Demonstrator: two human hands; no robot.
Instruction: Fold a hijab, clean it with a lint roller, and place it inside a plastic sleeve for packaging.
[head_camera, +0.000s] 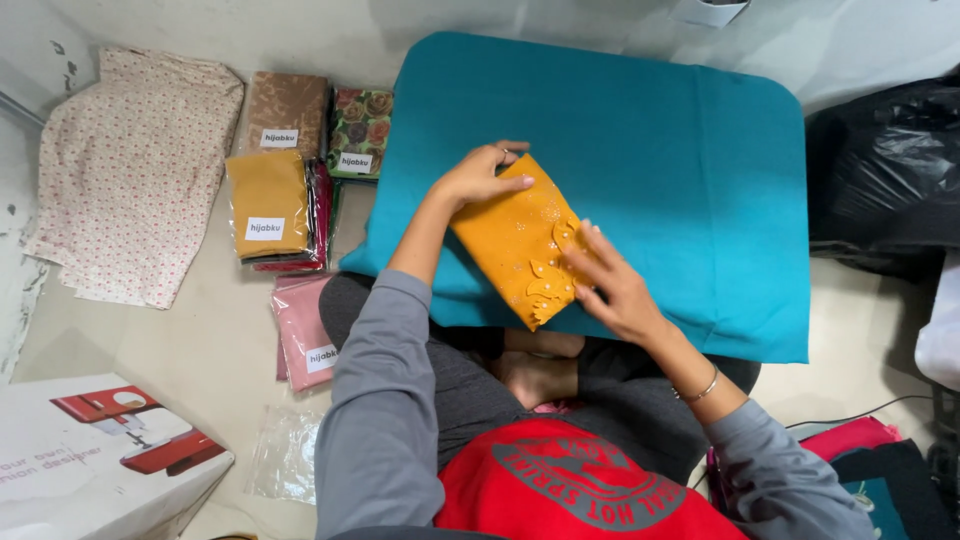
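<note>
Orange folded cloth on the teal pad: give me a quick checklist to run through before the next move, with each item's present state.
1. Left hand on the orange folded cloth: ok, fingers press its upper end.
2. Right hand on the cloth: ok, fingertips at its decorated edge.
3. Cloth fully on the teal pad: ok.
4. Folds even: cannot tell.
5. Packaged cloths apart from the pad: ok, they lie on the floor beside it.
</note>
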